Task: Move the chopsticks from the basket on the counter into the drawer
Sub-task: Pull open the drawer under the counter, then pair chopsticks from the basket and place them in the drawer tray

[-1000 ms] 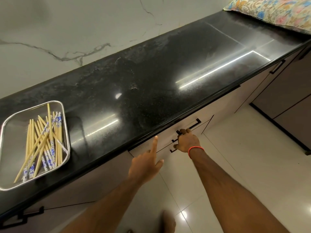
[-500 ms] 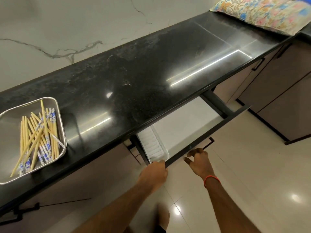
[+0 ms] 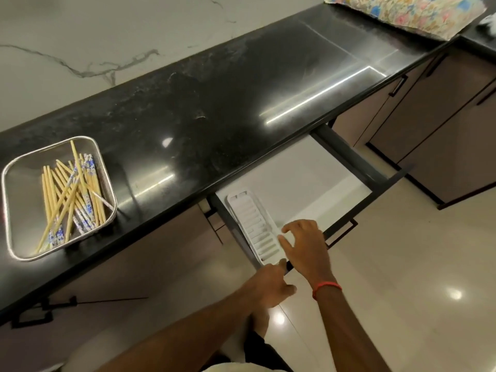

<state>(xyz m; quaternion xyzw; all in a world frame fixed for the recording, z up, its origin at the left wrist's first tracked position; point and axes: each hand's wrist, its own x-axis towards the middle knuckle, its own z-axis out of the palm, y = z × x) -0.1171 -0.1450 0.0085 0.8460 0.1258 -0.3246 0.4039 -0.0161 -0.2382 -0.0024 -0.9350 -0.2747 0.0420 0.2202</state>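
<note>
**Item 1, left hand** (image 3: 271, 285): at the near corner of the drawer front, fingers loosely curled and blurred. You cannot tell whether it grips the edge or only touches it.

**Item 2, right hand** (image 3: 303, 245): fingers spread and relaxed, holding nothing, hovering over the drawer's near end. There is a red band (image 3: 327, 287) at the wrist.

**Item 3, drawer** (image 3: 300, 167): pulled out, with dark walls, a smooth white floor and a slim black bar handle (image 3: 343, 234). A white slotted plastic tray (image 3: 255, 224), rigid and ribbed, lies at its left end.

**Item 4, table** (image 3: 214, 103): black polished stone, glossy and speckled.

**Item 5, basket** (image 3: 6, 183): shallow, rounded-square, metal with fine mesh walls. It stands at the table's left, well apart from the drawer.

**Item 6, chopsticks** (image 3: 72, 200): all in the basket, none yet in the drawer. They are a loose, criss-crossed pile of pale, wood-like sticks, some with blue-and-white patterned ends.
- Handling, as judged: light, stiff, thin and smooth, so they are apt to roll and fan out.
- Take hold of them around the middle as a bundle, with your fingers wrapped round. A grip near 1 end would probably let them splay or slide free.
- Lay them down flat rather than dropping them.

**Item 7, wall** (image 3: 80, 36): pale veined marble.

**Item 8, floral cloth** (image 3: 402, 14): soft and padded-looking, at the table's far right end.
</note>
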